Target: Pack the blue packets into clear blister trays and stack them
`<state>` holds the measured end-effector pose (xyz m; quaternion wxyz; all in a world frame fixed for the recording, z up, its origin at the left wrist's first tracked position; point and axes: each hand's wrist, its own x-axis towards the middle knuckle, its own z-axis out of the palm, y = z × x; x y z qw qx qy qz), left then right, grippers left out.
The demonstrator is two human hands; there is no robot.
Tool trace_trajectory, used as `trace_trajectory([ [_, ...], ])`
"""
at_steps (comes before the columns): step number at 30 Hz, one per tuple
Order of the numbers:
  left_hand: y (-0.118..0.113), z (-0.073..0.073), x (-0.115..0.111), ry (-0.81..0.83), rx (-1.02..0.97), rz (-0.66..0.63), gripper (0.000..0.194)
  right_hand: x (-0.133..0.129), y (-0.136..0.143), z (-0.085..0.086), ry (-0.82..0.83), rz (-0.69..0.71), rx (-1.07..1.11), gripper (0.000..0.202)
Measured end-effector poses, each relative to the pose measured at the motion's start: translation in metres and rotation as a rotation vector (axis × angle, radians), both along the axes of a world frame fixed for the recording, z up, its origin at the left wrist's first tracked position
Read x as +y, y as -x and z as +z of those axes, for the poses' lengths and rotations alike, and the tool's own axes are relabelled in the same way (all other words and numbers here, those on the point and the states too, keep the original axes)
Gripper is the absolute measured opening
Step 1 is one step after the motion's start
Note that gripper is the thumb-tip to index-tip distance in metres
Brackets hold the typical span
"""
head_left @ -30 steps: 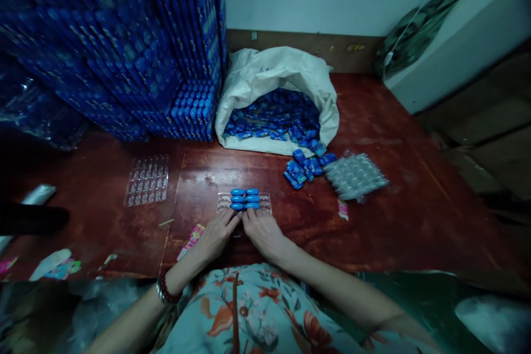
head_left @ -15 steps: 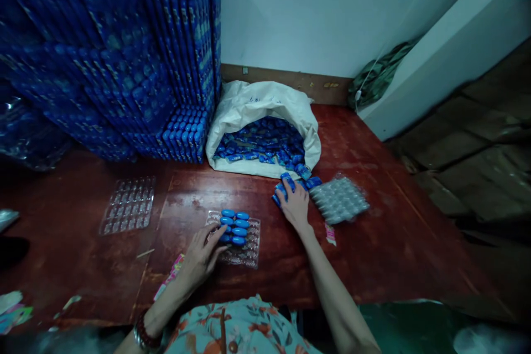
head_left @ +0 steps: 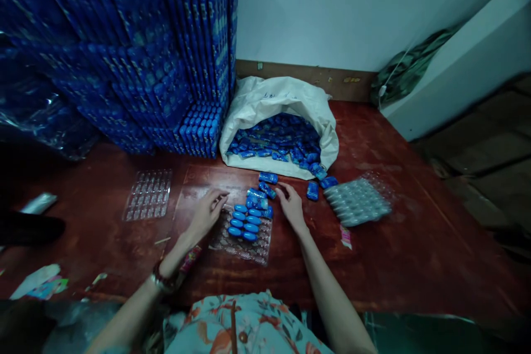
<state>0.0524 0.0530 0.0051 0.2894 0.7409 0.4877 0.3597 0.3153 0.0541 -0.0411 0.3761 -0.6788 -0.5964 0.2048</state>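
A clear plastic blister tray (head_left: 263, 243) lies in front of me, with several glossy blue capsule-shaped pieces (head_left: 250, 228) in two columns on it. My left hand (head_left: 207, 211) hovers at the tray's upper left corner, fingers bent, thumb a little apart, with nothing visible in it. Beyond the capsules, several small blue printed packets (head_left: 257, 199) lie loosely, some against the tray's far edge. To their right is my right hand (head_left: 291, 207), fingers apart, the tips close to a blue packet (head_left: 267, 190); whether they touch it I cannot tell.
A white woven sack (head_left: 282, 97) lies open behind, full of blue packets. Filled blue trays (head_left: 203, 121) are stacked high at left. An empty clear tray (head_left: 148, 194) lies left, a pile of clear trays (head_left: 357, 202) right. Pink wrapper scraps (head_left: 345, 237) dot the red table (head_left: 398, 265).
My right hand has brought blue packets from near the sack's mouth leftward to the tray. My left hand has come off the capsules, up and left. The view has shifted slightly.
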Motion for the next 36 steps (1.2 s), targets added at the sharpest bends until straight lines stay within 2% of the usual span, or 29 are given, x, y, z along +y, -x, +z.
trace_trajectory([
  [4,-0.036,0.000,0.061,0.144,0.201,-0.384,0.019,0.012,0.008,0.015,0.205,0.176,-0.444,0.038],
  [6,-0.059,-0.002,0.080,0.171,0.241,-0.525,0.020,0.019,0.015,0.026,0.249,0.184,-0.605,0.032],
  [7,-0.070,-0.004,0.087,0.164,0.250,-0.555,0.022,0.022,0.017,0.031,0.246,0.175,-0.643,0.029],
  [10,-0.087,-0.011,0.100,0.152,0.265,-0.565,0.024,0.026,0.016,0.042,0.239,0.155,-0.743,0.023],
  [12,-0.085,-0.017,0.105,0.168,0.256,-0.547,0.024,0.021,0.012,0.047,0.253,0.148,-0.800,0.026],
  [16,-0.060,-0.032,0.106,0.208,0.182,-0.468,0.024,-0.011,0.006,0.046,0.305,0.162,-0.874,0.044],
  [20,-0.036,-0.042,0.101,0.202,0.030,-0.348,0.033,-0.054,0.001,0.036,0.369,0.120,-0.899,0.042],
  [24,-0.024,-0.044,0.089,0.195,-0.146,-0.202,0.052,-0.086,-0.015,0.023,0.288,-0.002,-0.723,0.031],
  [27,-0.013,-0.038,0.073,0.218,-0.256,-0.101,0.058,-0.102,-0.030,0.013,0.139,-0.096,-0.411,0.023],
  [29,-0.004,-0.032,0.060,0.226,-0.326,-0.050,0.055,-0.109,-0.034,0.007,0.087,-0.141,-0.135,0.028],
  [33,0.013,-0.019,0.033,0.231,-0.447,0.012,0.049,-0.122,-0.018,0.005,0.092,-0.125,0.435,0.048],
  [36,0.021,-0.015,0.016,0.240,-0.507,0.049,0.045,-0.127,0.009,0.016,0.045,-0.046,0.669,0.052],
])
